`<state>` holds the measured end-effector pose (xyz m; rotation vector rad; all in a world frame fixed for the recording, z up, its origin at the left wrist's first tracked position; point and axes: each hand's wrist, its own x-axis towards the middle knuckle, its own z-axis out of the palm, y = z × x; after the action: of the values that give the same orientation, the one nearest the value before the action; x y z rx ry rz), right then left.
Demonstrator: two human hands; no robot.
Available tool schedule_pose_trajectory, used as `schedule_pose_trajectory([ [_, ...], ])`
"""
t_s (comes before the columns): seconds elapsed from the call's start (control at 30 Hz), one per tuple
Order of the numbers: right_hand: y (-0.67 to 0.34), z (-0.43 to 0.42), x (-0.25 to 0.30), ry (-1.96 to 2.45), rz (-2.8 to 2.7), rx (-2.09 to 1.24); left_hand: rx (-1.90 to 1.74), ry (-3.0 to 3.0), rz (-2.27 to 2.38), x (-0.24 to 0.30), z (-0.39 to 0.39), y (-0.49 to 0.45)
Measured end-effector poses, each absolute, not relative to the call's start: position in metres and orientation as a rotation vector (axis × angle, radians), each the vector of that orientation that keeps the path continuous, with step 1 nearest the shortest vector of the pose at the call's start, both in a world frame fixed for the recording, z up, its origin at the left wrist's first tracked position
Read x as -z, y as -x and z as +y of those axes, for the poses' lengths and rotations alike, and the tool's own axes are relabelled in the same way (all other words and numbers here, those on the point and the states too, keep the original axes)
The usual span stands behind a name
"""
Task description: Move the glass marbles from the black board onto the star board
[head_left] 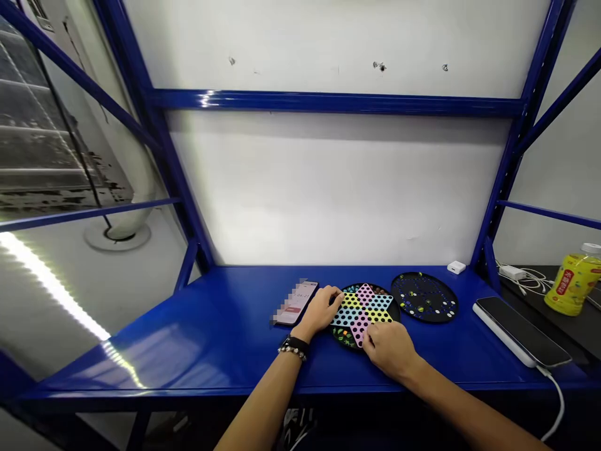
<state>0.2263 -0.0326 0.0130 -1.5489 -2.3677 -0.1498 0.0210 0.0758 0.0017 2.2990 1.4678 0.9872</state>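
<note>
The star board (pixel 362 305) seems light and stiff, best taken by its rim; left grip (pixel 322 309) at nine o'clock, right grip (pixel 390 349) at five, both curled; cannot tell if holding.

Shiny painted metal before a matt wall (pixel 342 188).
The counter (pixel 225 313) and the crossbar (pixel 338 102) look like smooth, glossy coated metal; the plaster-like far surface is rough around its pits. The star board (pixel 362 311) looks like smooth plastic, as does the white case (pixel 456 267) at far right; the right phone (pixel 523 332) has a glassy face.
</note>
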Motion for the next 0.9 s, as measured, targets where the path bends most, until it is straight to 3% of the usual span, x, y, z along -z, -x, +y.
schedule_pose_trajectory([
  [0.43,-0.322,0.024,-0.026,1.979,-1.991,0.237,-0.962,-2.292,1.457,-0.003,0.076,-0.020],
  [0.57,-0.320,0.015,-0.028,1.850,-1.980,0.267,-0.949,-2.275,1.464,-0.002,0.077,-0.021],
  [0.7,-0.285,-0.016,-0.030,1.552,-2.135,0.097,-0.964,-2.276,1.449,-0.004,0.075,-0.022],
  [0.9,-0.245,-0.046,-0.018,1.620,-2.280,0.193,-0.975,-2.289,1.443,-0.002,0.076,-0.021],
])
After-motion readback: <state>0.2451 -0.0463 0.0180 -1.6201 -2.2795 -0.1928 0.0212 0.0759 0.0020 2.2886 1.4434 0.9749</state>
